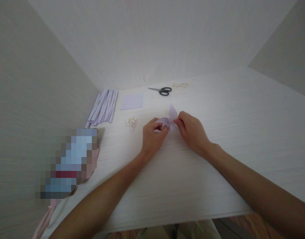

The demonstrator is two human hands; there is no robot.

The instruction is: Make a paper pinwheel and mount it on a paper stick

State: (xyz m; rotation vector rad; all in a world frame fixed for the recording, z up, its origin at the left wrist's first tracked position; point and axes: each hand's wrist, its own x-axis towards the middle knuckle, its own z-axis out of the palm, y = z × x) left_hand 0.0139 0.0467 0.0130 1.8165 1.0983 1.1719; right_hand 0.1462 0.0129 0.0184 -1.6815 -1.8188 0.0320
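My left hand (153, 134) is closed on a folded lavender paper piece (172, 113), pinching it between thumb and fingers. The paper has pointed, curled flaps, one of them standing up. My right hand (189, 127) touches the right side of the paper, its thumb and forefinger pinched together. Something thin and pale shows at those fingertips, too small to name. To the left of my hands lies a small pile of short, thin, tan pieces (131, 124).
Black-handled scissors (164, 91) lie at the back, beside a flat lavender paper sheet (131, 101). Several rolled lavender paper tubes (105, 106) rest by the left wall. A blurred-out object (72, 162) with a pink strap stands at the left edge. Walls enclose the white table (172, 189).
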